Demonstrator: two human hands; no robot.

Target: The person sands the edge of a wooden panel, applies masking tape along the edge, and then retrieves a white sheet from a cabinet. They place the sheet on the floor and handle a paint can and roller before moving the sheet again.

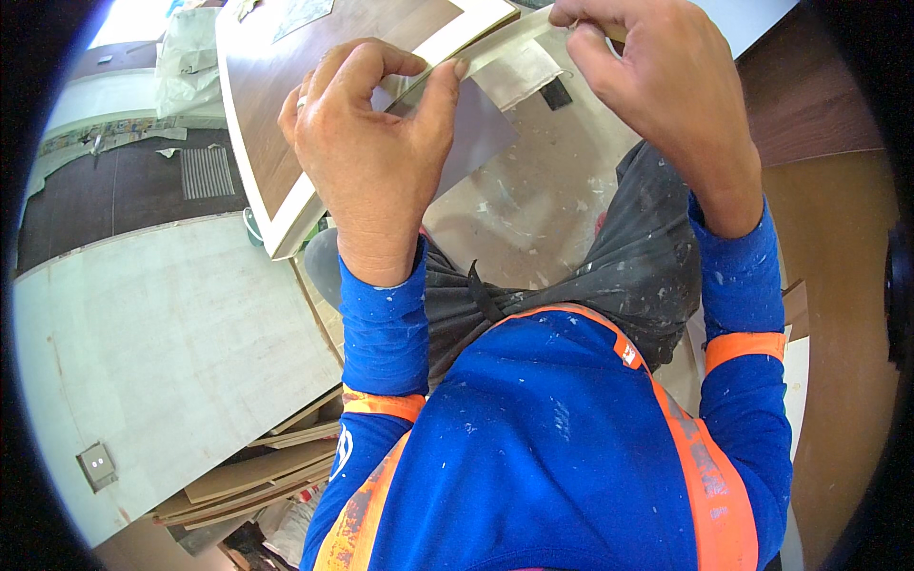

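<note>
A framed panel [262,124] with a wood-coloured face and white borders stands before me at the upper left. Along its near right edge, my left hand [376,143] pinches a pale translucent strip [500,41], which looks like tape, between thumb and index finger. A ring sits on one finger of that hand. From there the strip stretches up and right to my right hand [681,95], whose closed thumb and fingers hold its other end. Whatever else may lie inside the right hand is hidden.
A pale sheet of paper [514,76] and a small dark piece [555,93] lie on the paint-spotted floor [524,209]. To my left is a pale board [162,352] with a socket plate [96,466]. Stacked boards [262,476] are below it; a brown panel [838,285] stands right.
</note>
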